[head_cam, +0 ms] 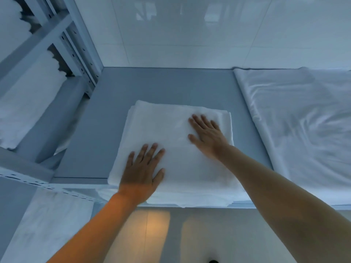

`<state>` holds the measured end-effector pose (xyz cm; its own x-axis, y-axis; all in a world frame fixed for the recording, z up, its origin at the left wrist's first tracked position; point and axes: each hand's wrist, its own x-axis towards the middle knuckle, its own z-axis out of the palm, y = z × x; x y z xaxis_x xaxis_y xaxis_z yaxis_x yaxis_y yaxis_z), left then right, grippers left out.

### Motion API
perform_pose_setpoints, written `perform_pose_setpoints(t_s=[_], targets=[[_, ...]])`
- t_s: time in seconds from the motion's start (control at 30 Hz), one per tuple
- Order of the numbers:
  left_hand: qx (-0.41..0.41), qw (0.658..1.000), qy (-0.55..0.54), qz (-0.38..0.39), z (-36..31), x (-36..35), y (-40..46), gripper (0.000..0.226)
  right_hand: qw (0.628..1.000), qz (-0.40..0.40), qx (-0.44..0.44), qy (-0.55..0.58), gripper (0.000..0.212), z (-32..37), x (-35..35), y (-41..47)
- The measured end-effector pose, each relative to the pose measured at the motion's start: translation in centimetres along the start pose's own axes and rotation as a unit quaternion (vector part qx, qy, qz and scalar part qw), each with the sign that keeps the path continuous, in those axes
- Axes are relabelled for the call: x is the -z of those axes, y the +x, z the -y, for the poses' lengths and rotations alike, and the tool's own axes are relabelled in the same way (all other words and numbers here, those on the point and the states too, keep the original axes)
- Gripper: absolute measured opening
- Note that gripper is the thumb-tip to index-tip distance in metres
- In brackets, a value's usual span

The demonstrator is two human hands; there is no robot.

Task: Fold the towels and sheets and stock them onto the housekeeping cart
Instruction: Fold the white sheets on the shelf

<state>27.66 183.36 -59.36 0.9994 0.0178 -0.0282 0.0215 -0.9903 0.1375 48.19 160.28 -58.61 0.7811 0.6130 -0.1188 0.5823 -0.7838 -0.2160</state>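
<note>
Head view: white folded towel (176,152) (layered edges).

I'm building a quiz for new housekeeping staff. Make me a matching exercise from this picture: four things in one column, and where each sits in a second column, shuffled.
Things:
1. left hand
2. right hand
3. loose sheet
4. metal rack

Places:
A. spread out at the right of the surface
B. flat on the folded towel's near left part
C. standing at the far left
D. flat on the towel's far right part

Pairs: 1-B, 2-D, 3-A, 4-C
</note>
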Motion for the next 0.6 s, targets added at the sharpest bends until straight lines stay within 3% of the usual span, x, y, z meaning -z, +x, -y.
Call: perform_pose_setpoints(t_s=[0.13,0.2,0.37,0.5,0.6], targets=[[-0.093,0.994,0.046,0.017,5.8,2.0,2.4,0.061,0.991,0.014,0.128,-0.040,0.075,-0.3,-0.5,-4.4],[-0.083,0.994,0.072,0.027,7.2,2.7,3.4,0.059,0.990,0.007,0.138,-0.037,0.077,-0.2,-1.1,-6.3],[0.113,0.992,0.061,0.016,2.2,2.7,4.2,0.054,0.998,-0.059,0.016,0.006,0.071,3.2,-3.2,-7.5],[0.134,0.991,-0.002,0.025,-4.1,1.2,1.7,0.064,0.991,-0.109,-0.076,0.034,0.071,8.0,-4.2,-6.7],[0.168,0.985,0.005,0.023,-4.1,-0.2,0.1,0.065,0.977,-0.123,-0.157,0.080,0.068,13.2,-5.1,-5.1]])
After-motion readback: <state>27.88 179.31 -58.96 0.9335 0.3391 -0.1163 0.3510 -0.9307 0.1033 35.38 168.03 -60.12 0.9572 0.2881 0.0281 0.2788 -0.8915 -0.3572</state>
